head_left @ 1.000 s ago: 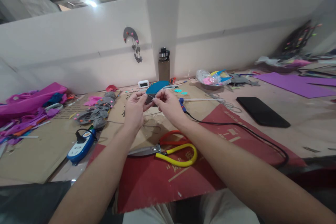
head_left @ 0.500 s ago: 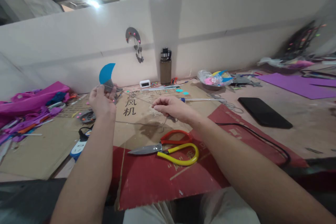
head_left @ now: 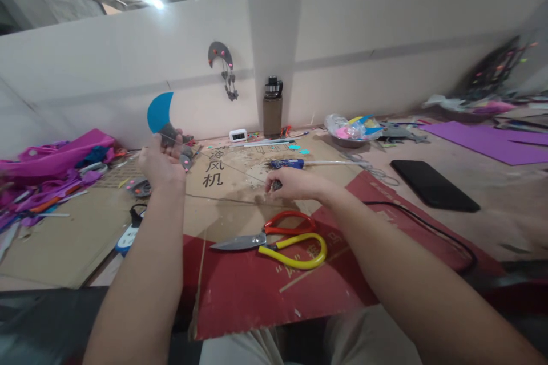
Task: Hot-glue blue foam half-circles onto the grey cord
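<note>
My left hand (head_left: 165,161), at the left, is closed on a crescent moon cutout (head_left: 160,113), blue at the top with a grey part partly hidden by the fingers. Thin grey string (head_left: 233,170) stretches from it toward my right hand (head_left: 291,183), whose fingers are pinched on the string, with a small dark piece showing at the fingertips. A second strand runs lower, over the cardboard (head_left: 226,214). Below my right hand lie scissors (head_left: 269,242) with one red and one yellow handle. Just behind that hand is a blue tool (head_left: 293,164) with a long pale rod.
A brown bottle (head_left: 273,111) and a small white clock (head_left: 238,136) stand by the wall. A grey crescent ornament (head_left: 220,54) hangs there. To the right are a bowl of scraps (head_left: 349,140), a black phone (head_left: 434,185) and purple sheets (head_left: 483,140). Magenta scraps (head_left: 60,159) lie left.
My left hand has moved left and slightly up with the crescent. My right hand has shifted right and a little lower, uncovering more of the blue tool. The view has turned slightly.
</note>
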